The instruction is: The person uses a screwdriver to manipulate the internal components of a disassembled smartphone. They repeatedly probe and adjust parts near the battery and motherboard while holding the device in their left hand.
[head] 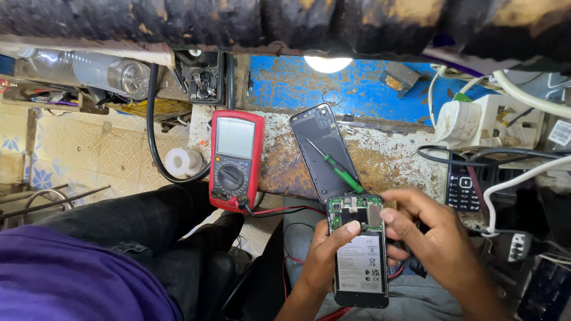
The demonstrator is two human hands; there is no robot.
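Both hands, left hand and right hand, cradle the opened phone between them

A single head-worn camera looks steeply down, close over the workbench edge.

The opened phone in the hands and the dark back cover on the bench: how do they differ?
The opened phone is held by both hands; the back cover lies untouched on the bench. The phone shows a green board and pale battery; the cover is plain dark, with a green screwdriver on it. Both are similar long rectangles.
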